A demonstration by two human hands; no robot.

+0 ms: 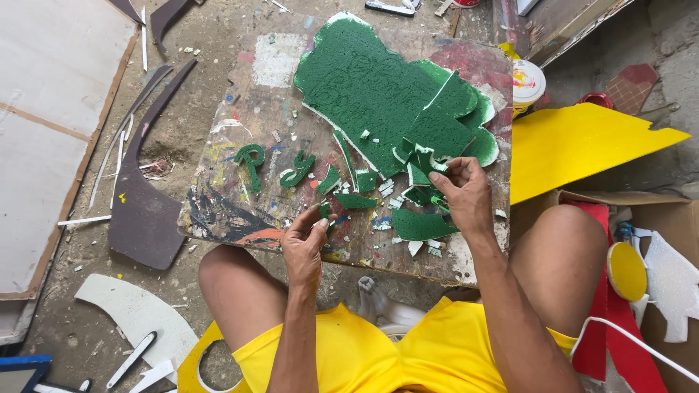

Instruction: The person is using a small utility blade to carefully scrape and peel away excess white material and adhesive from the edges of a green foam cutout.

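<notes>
A paint-stained wooden board (pixel 255 94) lies in front of my knees. On it rests a large green glitter foam sheet (pixel 371 87) with white edges, surrounded by several green offcuts. My right hand (pixel 462 193) pinches a small green foam piece (pixel 426 164) at the sheet's lower edge. My left hand (pixel 306 240) holds a small green foam scrap (pixel 325 212) between thumb and fingers near the board's front edge. Two cut green letter shapes (pixel 251 164) (pixel 297 169) lie to the left on the board. A larger curved green offcut (pixel 422 225) sits below my right hand.
A yellow foam sheet (pixel 575 145) lies right of the board, with a paint tub (pixel 526 81) behind it. A dark brown curved board piece (pixel 142 196) and white foam scraps (pixel 135 313) lie on the dusty floor at left. A cardboard box (pixel 655 218) with red and yellow pieces stands at right.
</notes>
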